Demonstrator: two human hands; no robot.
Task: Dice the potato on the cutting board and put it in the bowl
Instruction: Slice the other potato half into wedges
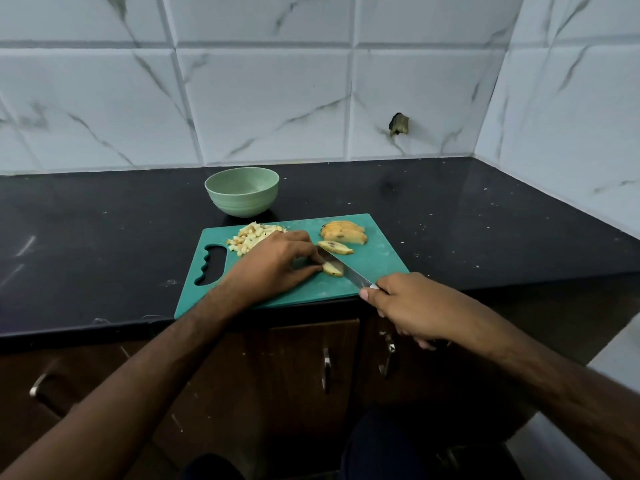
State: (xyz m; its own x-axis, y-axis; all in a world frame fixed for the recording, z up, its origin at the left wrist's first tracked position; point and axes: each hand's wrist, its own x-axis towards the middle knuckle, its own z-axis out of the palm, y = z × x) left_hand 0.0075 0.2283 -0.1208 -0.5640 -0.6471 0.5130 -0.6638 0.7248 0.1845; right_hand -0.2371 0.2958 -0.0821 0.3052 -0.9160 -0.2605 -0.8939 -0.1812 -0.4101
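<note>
Head view, looking down on a teal plastic cutting board (377, 263), rectangular with a wavy grip cut-out at its left end, lying on a glossy black speckled surface (485, 216). Left hand (273, 263) resting on the middle of the board, fingers curled and fingertips pinching a small pale potato slice (334, 269) against it. Right hand (412, 308) at the board's near right corner, fist wrapped round the handle of a knife (346, 270); steel blade running from that corner diagonally up and left across the board, tip hidden behind the left fingers, edge down on the slice. Long axis of the pinched slice roughly across the blade. Behind the blade, a second flat oval slice (335, 247), long axis left to right. At the board's far right, a fanned stack of yellow-orange slices (344, 232), skins dark-spotted. At the board's far left, a heap of small pale potato cubes (251, 237). Just beyond the board's far edge, a round, ribbed, matt pale green bowl (241, 191), upright. Behind the board, white marble-veined wall tiles (277, 98); below its near edge, dark wooden cabinet doors (311, 368) with metal handles.
</note>
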